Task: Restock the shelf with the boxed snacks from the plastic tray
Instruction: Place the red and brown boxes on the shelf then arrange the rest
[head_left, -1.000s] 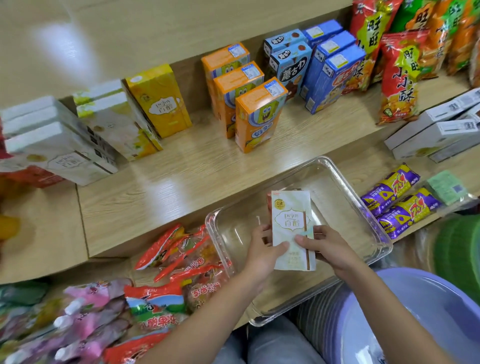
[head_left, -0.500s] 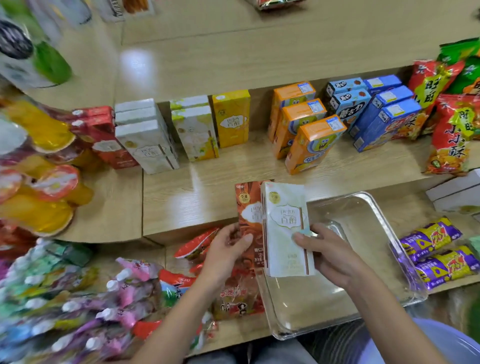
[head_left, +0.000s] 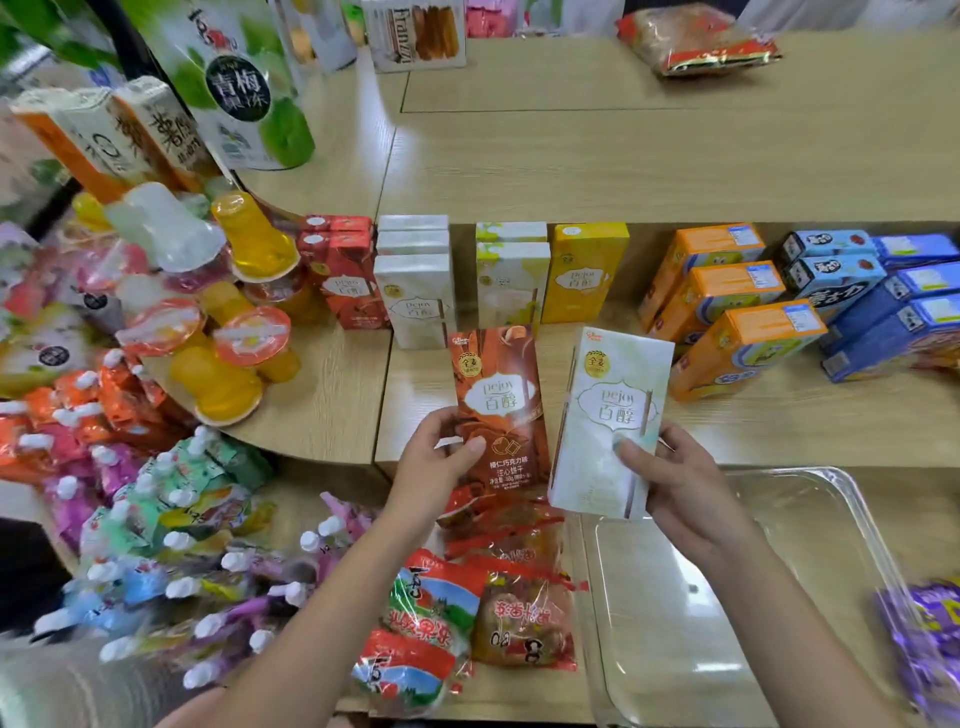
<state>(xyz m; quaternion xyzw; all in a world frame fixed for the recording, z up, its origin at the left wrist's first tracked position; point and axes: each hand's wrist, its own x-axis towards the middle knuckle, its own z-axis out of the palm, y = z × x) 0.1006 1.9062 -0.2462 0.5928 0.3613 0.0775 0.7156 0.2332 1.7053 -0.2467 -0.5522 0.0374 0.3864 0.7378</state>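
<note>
Wooden shelving (head_left: 597, 171) is already lined with boxed snacks, the clear plastic tray (head_left: 810, 499) appears emptied, and two boxes remain unshelved: a brown Pejoy box (head_left: 498, 400) grasped by the left hand's (head_left: 436, 462) fingers, a white Pejoy box (head_left: 610, 421) by the right hand's (head_left: 685, 478).

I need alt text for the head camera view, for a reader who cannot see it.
A person holds a brown snack box in the left hand and a white snack box in the right hand, before a wooden shelf of boxed snacks. The clear plastic tray at lower right looks empty.
</note>
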